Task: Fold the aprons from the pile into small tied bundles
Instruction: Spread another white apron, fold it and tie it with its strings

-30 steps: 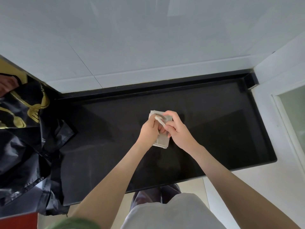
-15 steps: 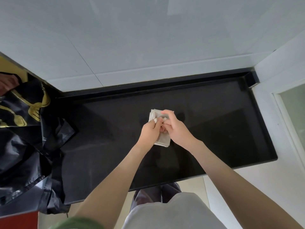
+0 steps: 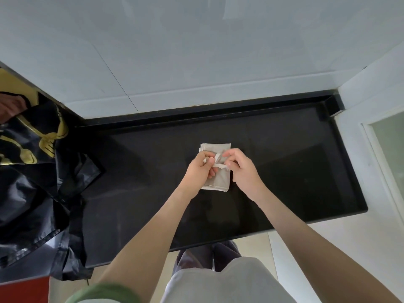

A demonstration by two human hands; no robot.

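A folded beige apron lies mid-counter, well clear of every edge. The left hand and right hand each pinch an end of its pale strap, drawn across the bundle, likely to knot it. The black apron pile slumps over the counter's left edge.

One head-worn wide-angle camera looks forward and steeply down onto the black counter, close above it.
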